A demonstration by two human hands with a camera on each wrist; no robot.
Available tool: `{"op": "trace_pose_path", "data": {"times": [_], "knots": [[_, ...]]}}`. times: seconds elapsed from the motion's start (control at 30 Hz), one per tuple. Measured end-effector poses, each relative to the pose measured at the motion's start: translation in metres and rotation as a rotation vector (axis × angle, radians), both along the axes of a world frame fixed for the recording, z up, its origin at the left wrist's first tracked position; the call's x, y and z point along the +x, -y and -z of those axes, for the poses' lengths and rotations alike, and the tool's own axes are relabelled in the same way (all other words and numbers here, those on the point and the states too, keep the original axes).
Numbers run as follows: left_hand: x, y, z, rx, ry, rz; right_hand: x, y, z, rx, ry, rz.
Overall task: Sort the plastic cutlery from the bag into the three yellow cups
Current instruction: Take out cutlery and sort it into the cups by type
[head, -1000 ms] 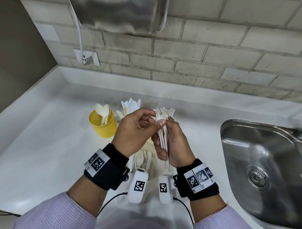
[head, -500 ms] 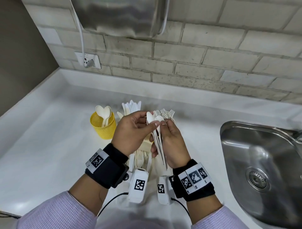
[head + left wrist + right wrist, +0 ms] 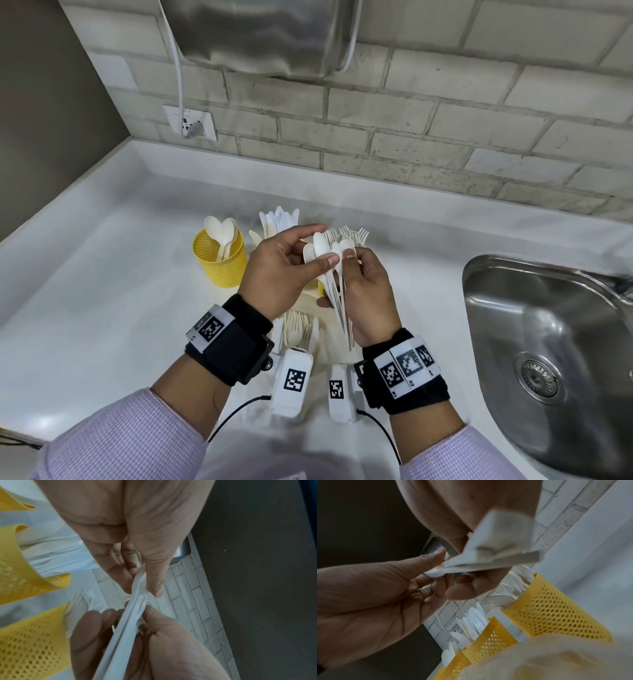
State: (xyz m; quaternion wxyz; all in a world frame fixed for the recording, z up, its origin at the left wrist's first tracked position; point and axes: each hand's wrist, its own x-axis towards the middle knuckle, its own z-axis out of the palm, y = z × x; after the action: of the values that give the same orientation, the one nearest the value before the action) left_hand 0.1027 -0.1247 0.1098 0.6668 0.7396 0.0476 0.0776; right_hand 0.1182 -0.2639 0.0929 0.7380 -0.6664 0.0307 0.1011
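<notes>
Both hands held a bunch of spoons [image 3: 325, 260] above the cups, the right hand [image 3: 368, 301] gripping the handles, the left hand [image 3: 277, 274] pinching one bowl, probably separating spoons that next belonged in the spoon cup [image 3: 219, 263].

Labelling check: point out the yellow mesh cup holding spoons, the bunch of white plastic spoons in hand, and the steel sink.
yellow mesh cup holding spoons [image 3: 222, 270]: head view, front wall.
bunch of white plastic spoons [image 3: 322, 245]: head view, a spoon bowl.
steel sink [image 3: 507, 308]: head view, left basin wall.
</notes>
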Motion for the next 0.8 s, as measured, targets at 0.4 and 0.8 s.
{"op": "trace_pose_path", "data": {"times": [0.4, 0.8], "knots": [[0.001, -0.001, 0.001, -0.122, -0.053, 0.043, 0.003, 0.001, 0.001, 0.044, 0.024, 0.023], [0.002, 0.006, 0.004, -0.265, -0.056, 0.223, 0.01, 0.001, 0.011, 0.062, -0.078, -0.001]]}}
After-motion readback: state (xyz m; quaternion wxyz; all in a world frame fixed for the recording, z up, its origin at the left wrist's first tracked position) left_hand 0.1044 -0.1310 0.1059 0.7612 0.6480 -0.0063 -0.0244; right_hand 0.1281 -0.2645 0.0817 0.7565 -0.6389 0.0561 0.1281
